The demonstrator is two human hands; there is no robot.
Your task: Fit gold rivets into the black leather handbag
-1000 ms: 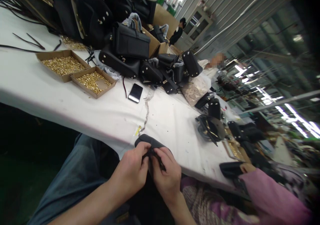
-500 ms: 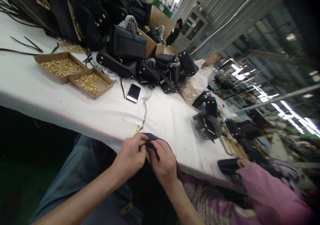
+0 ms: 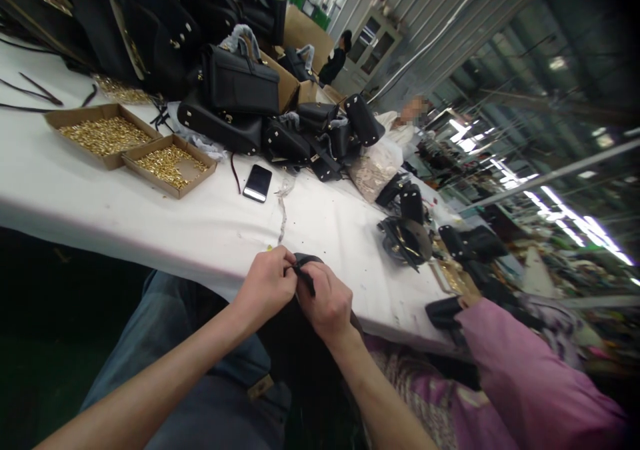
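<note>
A black leather handbag (image 3: 295, 343) lies in my lap at the table's front edge, its lower part lost in shadow. My left hand (image 3: 269, 282) pinches its upper edge between thumb and fingers. Close against it, my right hand (image 3: 327, 298) is closed on the same edge, with the fingers curled over the leather. What lies between the fingertips is too small and covered to make out. A gold-coloured metal plate (image 3: 260, 387) shows below my left forearm. Just beyond the hands, a crumpled clear plastic strip (image 3: 283, 220) rests on the white table (image 3: 200, 237).
Two cardboard trays of small gold fittings, a larger tray (image 3: 53, 122) and a smaller tray (image 3: 195, 187), sit at the left. A phone (image 3: 258, 183) lies ahead. Black handbags (image 3: 243, 80) are heaped behind. At right, a co-worker's pink sleeve (image 3: 510, 350) reaches in, hand on a black bag.
Both hands have drawn slightly closer together and keep hold of the handbag's edge. The view has shifted a little, so the table's contents appear further left.
</note>
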